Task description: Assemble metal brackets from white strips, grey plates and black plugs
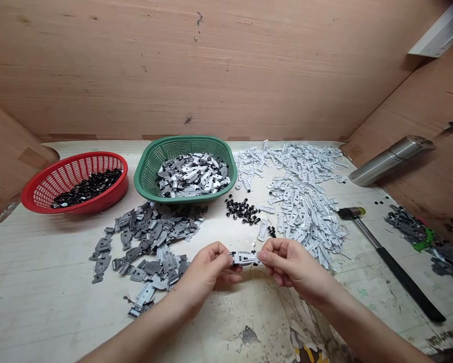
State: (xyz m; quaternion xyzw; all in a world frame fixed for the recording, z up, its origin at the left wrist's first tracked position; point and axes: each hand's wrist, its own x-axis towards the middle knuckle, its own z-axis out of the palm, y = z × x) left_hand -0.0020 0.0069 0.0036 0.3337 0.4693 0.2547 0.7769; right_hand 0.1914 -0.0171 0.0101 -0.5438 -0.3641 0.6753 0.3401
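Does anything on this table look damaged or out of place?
Yes, the tabletop. Nearer the camera than the toy car, its pale surface looks worn and stained, with a ragged grey patch showing.

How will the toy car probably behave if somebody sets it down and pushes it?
The toy car would probably roll, since black wheels stick out at its sides. It seems fairly stiff, its body straight between the left hand and the right hand. Being so small, it is likely light too.
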